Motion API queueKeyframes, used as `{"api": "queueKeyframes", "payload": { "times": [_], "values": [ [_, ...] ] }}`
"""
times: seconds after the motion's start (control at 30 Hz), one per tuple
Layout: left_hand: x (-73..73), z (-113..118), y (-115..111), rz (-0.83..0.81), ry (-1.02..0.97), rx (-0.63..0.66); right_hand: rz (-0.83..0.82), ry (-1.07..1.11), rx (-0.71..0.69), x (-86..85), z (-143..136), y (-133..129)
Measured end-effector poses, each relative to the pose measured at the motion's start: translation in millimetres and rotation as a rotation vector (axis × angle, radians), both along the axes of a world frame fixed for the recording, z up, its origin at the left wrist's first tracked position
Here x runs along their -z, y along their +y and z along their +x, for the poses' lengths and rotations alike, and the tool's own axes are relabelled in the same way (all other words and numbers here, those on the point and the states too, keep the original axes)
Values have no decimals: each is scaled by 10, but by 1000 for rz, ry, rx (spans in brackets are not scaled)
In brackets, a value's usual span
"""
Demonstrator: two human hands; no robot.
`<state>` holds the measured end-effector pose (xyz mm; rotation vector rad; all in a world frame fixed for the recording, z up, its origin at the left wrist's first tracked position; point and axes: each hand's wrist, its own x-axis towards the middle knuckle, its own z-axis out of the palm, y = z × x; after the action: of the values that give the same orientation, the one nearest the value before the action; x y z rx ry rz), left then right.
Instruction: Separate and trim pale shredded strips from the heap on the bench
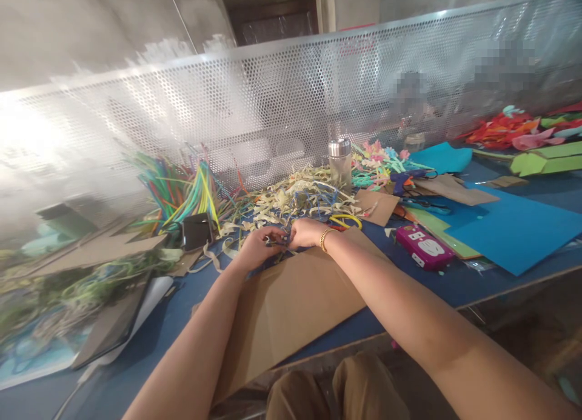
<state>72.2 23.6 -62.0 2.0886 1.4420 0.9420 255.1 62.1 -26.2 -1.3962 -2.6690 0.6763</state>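
Observation:
My left hand (261, 248) and my right hand (307, 233) meet above the far edge of a brown cardboard sheet (295, 302). Their fingers are bent and pinched together, fingertips nearly touching. Something small and dark bluish seems to be between them, too small and blurred to name. A gold bracelet (324, 239) circles my right wrist. Just beyond my hands lies a heap of pale curled strips (291, 196) with some blue pieces in it. Yellow loops, like scissor handles (348, 219), rest to the right of the heap.
Colourful thin stems (182, 193) and a dark box-like object (198, 231) are left of the heap. A clear bottle (340, 165) stands behind it. Rightward lie a purple case (424, 248), blue sheets (522, 223) and a glue gun (404, 180). A perforated metal screen (282, 105) borders the back.

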Motion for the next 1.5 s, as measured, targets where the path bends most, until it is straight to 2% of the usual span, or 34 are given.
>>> {"api": "queueKeyframes", "payload": {
  "times": [0.17, 0.33, 0.5, 0.7, 0.83, 1.03, 1.3, 1.5],
  "values": [
    [18, -16, 15, 24, 24, 2, 26, -10, -48, 9, -24, -19],
    [21, -52, 49, 113, 188, 31, 18, 17, -42, 26, -28, -16],
    [44, -100, 81, 150, 302, -19, 13, 50, -42, 66, -33, 17],
    [31, -86, 64, 81, 319, -23, 2, 75, -25, 67, -35, 24],
    [27, -77, 45, 0, 237, -23, 6, 75, -33, 40, -31, 9],
    [-10, -59, 24, -12, 11, -11, -3, 109, 13, 2, -18, -16],
    [-66, 25, -12, -157, -427, -51, 34, 320, 72, 55, -9, 68],
    [-79, 45, -17, -147, -525, -137, 97, 471, 89, 68, -1, 114]
  ]
}}
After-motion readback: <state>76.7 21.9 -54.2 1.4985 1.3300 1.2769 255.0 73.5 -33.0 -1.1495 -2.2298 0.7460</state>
